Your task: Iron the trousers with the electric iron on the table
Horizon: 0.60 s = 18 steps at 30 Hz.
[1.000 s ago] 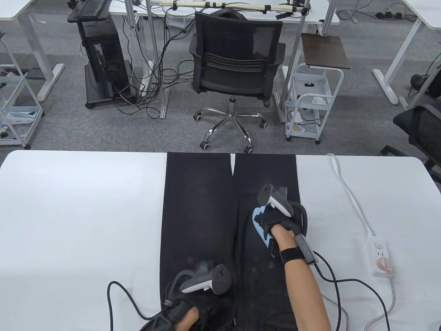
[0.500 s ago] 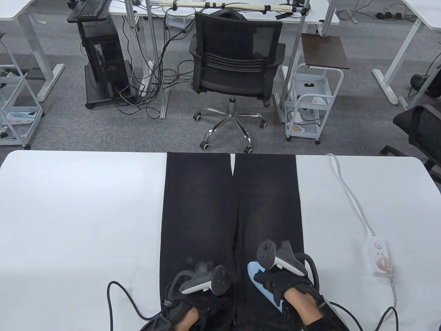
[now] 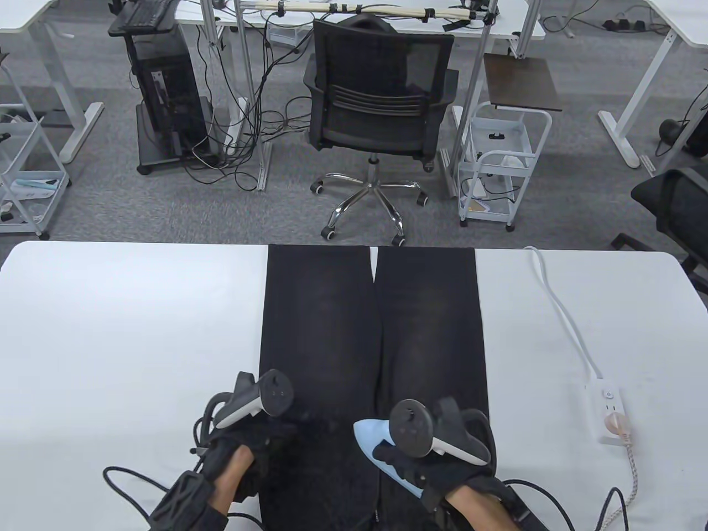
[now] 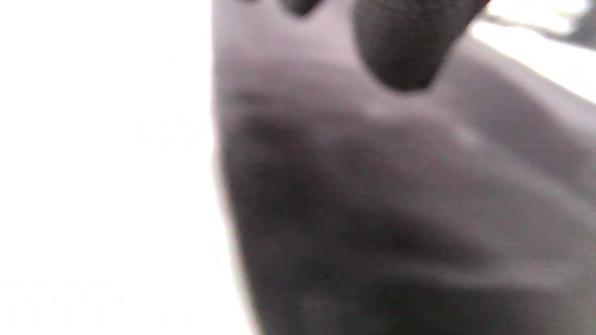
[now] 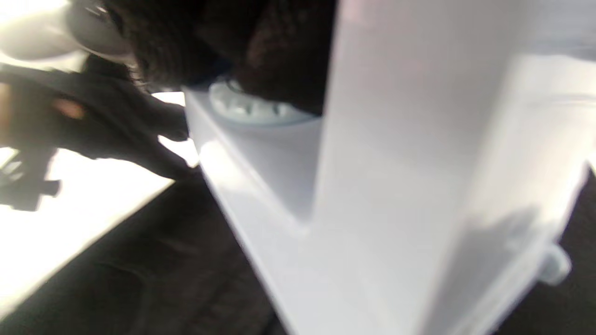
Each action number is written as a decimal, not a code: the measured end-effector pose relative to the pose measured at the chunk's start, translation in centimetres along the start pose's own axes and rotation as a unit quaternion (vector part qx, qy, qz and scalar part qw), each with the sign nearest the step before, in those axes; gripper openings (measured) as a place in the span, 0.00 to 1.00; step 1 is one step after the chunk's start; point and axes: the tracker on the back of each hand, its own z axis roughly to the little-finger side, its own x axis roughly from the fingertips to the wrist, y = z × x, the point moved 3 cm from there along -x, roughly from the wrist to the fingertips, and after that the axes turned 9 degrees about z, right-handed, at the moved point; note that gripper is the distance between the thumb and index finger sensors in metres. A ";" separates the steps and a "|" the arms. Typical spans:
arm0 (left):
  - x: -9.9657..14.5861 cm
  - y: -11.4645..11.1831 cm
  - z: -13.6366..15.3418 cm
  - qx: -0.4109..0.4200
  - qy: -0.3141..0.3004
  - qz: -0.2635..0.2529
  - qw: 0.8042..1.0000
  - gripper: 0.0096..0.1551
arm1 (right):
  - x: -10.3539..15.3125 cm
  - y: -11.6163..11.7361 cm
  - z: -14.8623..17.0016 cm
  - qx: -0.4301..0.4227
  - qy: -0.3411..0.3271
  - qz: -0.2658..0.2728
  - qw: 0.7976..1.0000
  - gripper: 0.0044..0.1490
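Black trousers lie flat on the white table, legs pointing away from me. My right hand grips a pale blue electric iron that sits on the trousers near the inner seam at the near end, nose pointing away and to the left. The right wrist view shows the iron's pale body close up on dark fabric. My left hand rests on the left leg's outer edge, holding nothing. The blurred left wrist view shows a fingertip over the fabric.
A white power strip with a plug in it lies at the table's right, its white cable running to the far edge. The iron's braided cord curls at the near right. Black glove cables lie near left. An office chair stands beyond the table.
My right hand drew the iron down the right leg toward me, then shifted it left toward the inner seam. My left hand moved left and away to the left leg's outer edge.
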 end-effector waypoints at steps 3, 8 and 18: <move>-1.2 -1.4 2.2 0.016 0.016 0.040 0.999 0.55 | -1.5 1.3 -2.8 0.008 -0.029 -0.014 0.999 0.36; -1.5 -2.8 4.0 0.077 -0.009 0.044 0.996 0.54 | -5.6 8.4 -6.6 0.034 -0.057 -0.085 0.994 0.36; -1.8 -2.8 4.1 0.082 -0.006 0.039 0.996 0.51 | -13.2 10.8 -6.1 0.066 -0.023 -0.070 0.995 0.36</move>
